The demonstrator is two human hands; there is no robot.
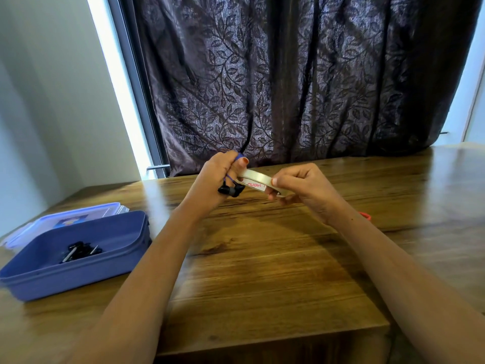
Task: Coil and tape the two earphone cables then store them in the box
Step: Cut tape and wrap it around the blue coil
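Above the wooden table, my left hand (pixel 219 177) grips a coiled blue earphone cable (pixel 230 179) whose black earbuds (pixel 231 191) hang below the fist. Its thumb and forefinger also touch one end of a clear tape roll (pixel 258 181). My right hand (pixel 301 186) grips the other side of that roll, thumb on its rim. An open blue box (pixel 86 269) stands at the left of the table. A coiled black earphone (pixel 80 251) lies inside it.
The box's clear lid (pixel 60 219) lies just behind the box. A small orange object (pixel 366 215) peeks out behind my right forearm. A dark patterned curtain (pixel 288 82) hangs behind the wooden table (pixel 262 271), whose front edge is near me.
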